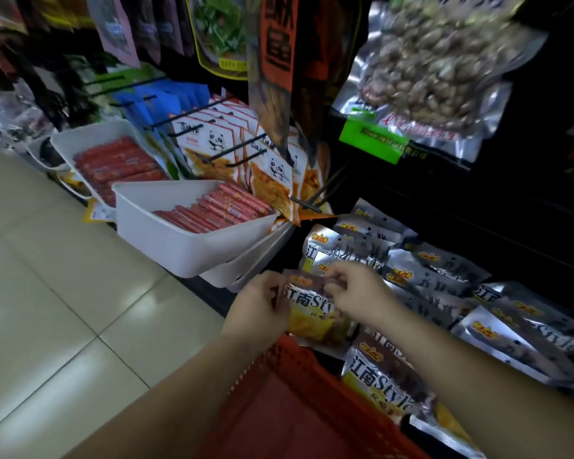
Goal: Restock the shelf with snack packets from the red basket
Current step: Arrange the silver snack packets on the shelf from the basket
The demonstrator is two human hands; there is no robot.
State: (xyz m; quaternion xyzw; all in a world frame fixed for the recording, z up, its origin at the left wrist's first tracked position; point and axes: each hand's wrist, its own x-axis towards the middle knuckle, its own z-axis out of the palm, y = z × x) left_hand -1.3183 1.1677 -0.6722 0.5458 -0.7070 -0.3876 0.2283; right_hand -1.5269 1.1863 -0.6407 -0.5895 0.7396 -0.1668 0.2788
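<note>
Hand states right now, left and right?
Left hand: holds the top left edge of the silver-and-yellow foil snack packet.
Right hand: pinches the same packet's top edge.

White bin (pixel 179 246), nearer: sitting tilted at the aisle edge, red sausage sticks (pixel 212 210) lying inside. Second white bin (pixel 90 134), behind it: holding more red sausages (pixel 120 164). Panda-print packets (pixel 219 140): hanging in rows on black pegs (pixel 193 115), just right of the bins. Blue packets (pixel 159 97): hanging further back. Clear bag of pale nuts (pixel 438 71): hanging upper right, green label (pixel 373 140) sitting below it. Pale tiled floor (pixel 47 293): stretching left.
</note>
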